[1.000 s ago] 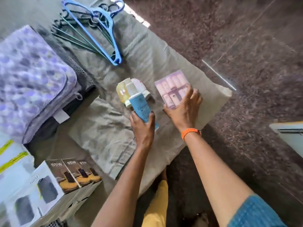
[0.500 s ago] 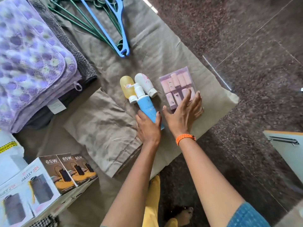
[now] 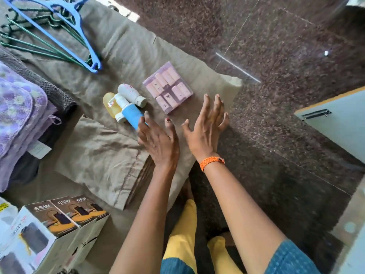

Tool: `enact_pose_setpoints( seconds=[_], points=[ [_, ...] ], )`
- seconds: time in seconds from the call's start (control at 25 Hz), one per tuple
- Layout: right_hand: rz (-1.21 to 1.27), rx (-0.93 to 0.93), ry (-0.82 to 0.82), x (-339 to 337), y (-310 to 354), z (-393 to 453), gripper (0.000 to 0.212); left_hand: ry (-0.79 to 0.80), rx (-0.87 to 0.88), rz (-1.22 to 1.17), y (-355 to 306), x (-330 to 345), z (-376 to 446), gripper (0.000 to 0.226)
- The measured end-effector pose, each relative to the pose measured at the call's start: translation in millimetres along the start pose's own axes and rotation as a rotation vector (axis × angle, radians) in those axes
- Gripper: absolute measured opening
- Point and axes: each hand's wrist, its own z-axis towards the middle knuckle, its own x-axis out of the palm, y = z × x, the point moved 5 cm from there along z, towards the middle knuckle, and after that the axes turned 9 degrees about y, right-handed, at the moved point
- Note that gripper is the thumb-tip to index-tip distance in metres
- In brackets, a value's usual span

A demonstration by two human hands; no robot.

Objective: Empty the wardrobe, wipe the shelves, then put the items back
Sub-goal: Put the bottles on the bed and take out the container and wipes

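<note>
A blue tube with a white cap (image 3: pixel 132 113) lies on the olive cloth (image 3: pixel 126 50) beside a yellow bottle (image 3: pixel 110 103) and a white bottle (image 3: pixel 131 95). To their right lies a clear case of pink rollers (image 3: pixel 167 87). My left hand (image 3: pixel 158 141) hovers just behind the blue tube, fingers straight, fingertips at its near end. My right hand (image 3: pixel 205 125), with an orange band on the wrist, is spread flat over the cloth below the case and holds nothing.
Blue and green hangers (image 3: pixel 59 34) lie at the top left. A folded purple blanket (image 3: pixel 19 115) is stacked on dark towels at the left. Several 65W boxes (image 3: pixel 67 212) stand at the bottom left. A folded olive cloth (image 3: pixel 98 161) lies in front. A wardrobe door (image 3: pixel 335 123) is at the right over dark stone floor.
My left hand has let go of the blue tube, which now lies on the cloth. My right hand has left the roller case and drawn back, fingers spread.
</note>
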Motion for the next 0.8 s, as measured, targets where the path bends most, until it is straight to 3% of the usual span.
enact_pose_setpoints(
  seconds=[0.16,0.36,0.6,0.8],
  points=[
    [0.039,0.187,-0.093,-58.3,-82.3,-41.6,0.072,0.166,0.6,-0.141,-71.8,47.4,-76.5,0.052],
    [0.036,0.544,-0.284,-145.4,-242.7,-140.1,0.069,0.606,0.895,-0.069,-175.4,131.2,-200.5,0.054],
    [0.076,0.834,-0.514,-217.4,-386.0,-299.0,0.062,0.829,1.296,0.061,-263.8,215.0,-401.0,0.046],
    [0.061,1.124,-0.657,-246.4,-485.7,-456.0,0.059,1.076,1.525,0.087,-268.4,274.2,-597.9,0.044]
  ],
)
